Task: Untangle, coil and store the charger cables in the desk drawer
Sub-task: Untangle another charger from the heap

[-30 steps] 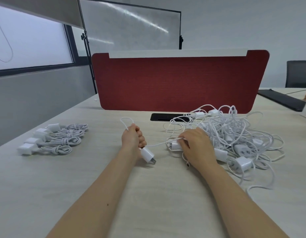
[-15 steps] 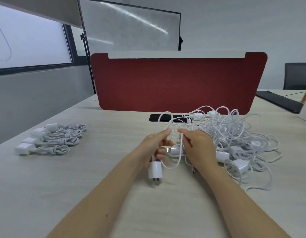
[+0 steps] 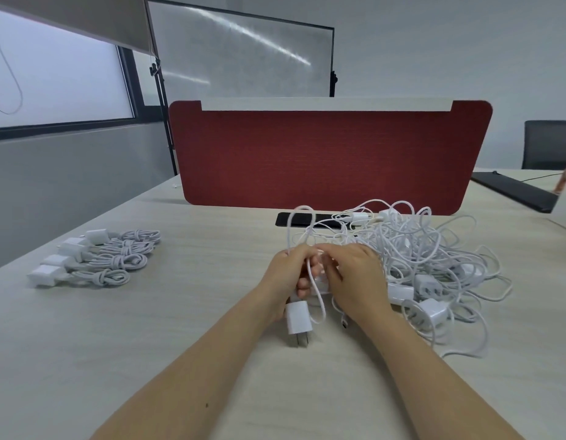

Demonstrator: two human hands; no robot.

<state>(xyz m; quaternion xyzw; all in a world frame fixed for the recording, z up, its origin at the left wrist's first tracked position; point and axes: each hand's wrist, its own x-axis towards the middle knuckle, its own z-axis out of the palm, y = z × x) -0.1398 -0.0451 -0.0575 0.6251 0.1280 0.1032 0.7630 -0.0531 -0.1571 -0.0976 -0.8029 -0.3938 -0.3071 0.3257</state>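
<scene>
Head view: looking down onto worktop point(image 3: 148, 344)
Left grip point(image 3: 286, 274): holding cable point(image 3: 302, 207), adapter point(image 3: 298, 319) dangling beneath
Right grip point(image 3: 354, 281): pinching same cable, touching left
Tangle point(image 3: 418, 249): lying just beside right grip
Coils point(image 3: 116, 258): lying well apart, left

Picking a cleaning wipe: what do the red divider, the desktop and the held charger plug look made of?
Red divider: likely fabric over a panel, matte, finely woven look. Desktop: probably wood-grain laminate, pale streaks, low sheen. Charger plug: smooth white plastic, slightly glossy, with metal prongs.
</scene>
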